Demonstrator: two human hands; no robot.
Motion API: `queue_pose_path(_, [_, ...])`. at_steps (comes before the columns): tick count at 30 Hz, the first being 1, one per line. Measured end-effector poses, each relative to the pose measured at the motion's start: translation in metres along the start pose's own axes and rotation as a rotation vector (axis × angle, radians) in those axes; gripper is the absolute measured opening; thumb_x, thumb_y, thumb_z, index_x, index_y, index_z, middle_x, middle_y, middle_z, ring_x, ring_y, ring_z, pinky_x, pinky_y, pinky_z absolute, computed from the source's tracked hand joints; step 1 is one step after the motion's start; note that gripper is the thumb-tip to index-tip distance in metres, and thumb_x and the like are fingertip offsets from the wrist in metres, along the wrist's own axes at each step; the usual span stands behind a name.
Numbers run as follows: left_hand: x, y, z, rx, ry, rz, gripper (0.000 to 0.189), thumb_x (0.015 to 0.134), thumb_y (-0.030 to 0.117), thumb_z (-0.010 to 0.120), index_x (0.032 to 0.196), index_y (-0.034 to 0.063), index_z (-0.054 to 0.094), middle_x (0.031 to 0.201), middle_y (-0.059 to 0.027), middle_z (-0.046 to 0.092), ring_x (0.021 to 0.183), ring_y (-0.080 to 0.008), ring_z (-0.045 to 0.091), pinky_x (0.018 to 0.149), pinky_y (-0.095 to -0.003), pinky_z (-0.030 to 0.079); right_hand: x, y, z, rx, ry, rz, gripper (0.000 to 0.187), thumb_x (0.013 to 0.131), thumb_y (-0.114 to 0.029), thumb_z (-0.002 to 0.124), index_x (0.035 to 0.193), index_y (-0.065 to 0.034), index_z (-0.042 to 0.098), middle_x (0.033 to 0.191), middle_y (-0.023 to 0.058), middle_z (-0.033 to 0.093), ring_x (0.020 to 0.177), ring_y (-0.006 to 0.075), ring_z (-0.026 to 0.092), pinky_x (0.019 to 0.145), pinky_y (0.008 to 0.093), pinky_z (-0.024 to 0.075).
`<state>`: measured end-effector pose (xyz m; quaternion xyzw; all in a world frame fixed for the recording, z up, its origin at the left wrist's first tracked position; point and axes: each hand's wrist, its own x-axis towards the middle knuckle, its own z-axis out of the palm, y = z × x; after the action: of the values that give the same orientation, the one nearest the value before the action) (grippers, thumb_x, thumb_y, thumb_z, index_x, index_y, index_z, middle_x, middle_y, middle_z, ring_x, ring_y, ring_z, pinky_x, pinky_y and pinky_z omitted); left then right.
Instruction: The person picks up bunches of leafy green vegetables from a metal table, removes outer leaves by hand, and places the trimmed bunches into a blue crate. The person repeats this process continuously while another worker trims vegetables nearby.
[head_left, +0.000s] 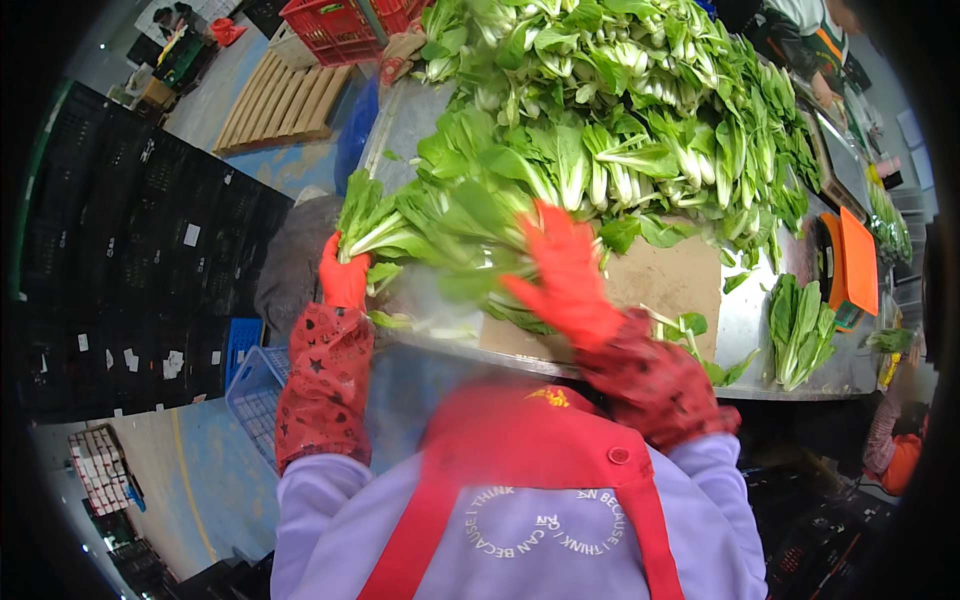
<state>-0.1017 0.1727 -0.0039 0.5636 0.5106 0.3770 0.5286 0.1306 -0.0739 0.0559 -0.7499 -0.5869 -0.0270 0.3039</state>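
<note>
My left hand (344, 276), in an orange-red rubber glove, grips a bunch of leafy greens (381, 226) by the table's left edge. Over the front of the table, my right hand (564, 274) wears the same kind of glove. Its fingers are spread, and nothing shows in its grasp. Blurred leaves (472, 217) lie between the two hands. Beyond them rises a large heap of bok choy-like greens (630, 142) with white stems. A brown cardboard sheet (660, 281) lies flat beside my right hand, with loose leaves on it.
An orange scale (856, 259) stands on the metal table (750, 367) at right, near a separate bunch of greens (801, 330). Stacked black crates (150, 247) and a blue basket (259, 390) stand left. A wooden pallet (289, 101) lies behind. Other people work at right.
</note>
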Motion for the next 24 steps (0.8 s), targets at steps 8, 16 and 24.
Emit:
queue_pose_path(8, [-0.008, -0.019, -0.013, -0.027, 0.056, -0.068, 0.067, 0.073, -0.004, 0.069, 0.135, -0.0019, 0.043, 0.12, -0.0141, 0.058, 0.102, -0.0214, 0.059, 0.085, -0.0302, 0.048, 0.104, -0.01, 0.108, -0.392, -0.162, 0.153, 0.058, 0.077, -0.03, 0.064, 0.132, -0.0184, 0.049, 0.146, 0.0121, 0.035, 0.125, 0.0426, 0.041, 0.094, 0.0665, 0.0348])
queue_pose_path(16, [0.001, -0.012, -0.003, 0.535, -0.144, 0.542, 0.075, 0.074, 0.014, 0.073, 0.14, 0.005, 0.038, 0.127, -0.0274, 0.051, 0.114, -0.0366, 0.053, 0.096, -0.0414, 0.043, 0.085, 0.042, 0.064, -0.098, 0.076, 0.171, 0.044, 0.078, -0.007, 0.055, 0.121, -0.015, 0.055, 0.126, 0.0212, 0.053, 0.103, 0.0384, 0.057, 0.086, 0.0448, 0.0486])
queue_pose_path(24, [-0.031, 0.041, 0.032, 1.158, -0.163, 0.603, 0.084, 0.074, 0.028, 0.072, 0.144, 0.007, 0.031, 0.144, -0.0312, 0.03, 0.134, -0.0447, 0.029, 0.109, -0.0472, 0.028, 0.047, 0.025, -0.022, 0.357, 0.235, 0.275, 0.061, 0.073, -0.003, 0.062, 0.129, -0.0197, 0.049, 0.137, 0.0182, 0.045, 0.122, 0.0369, 0.048, 0.099, 0.0395, 0.0441])
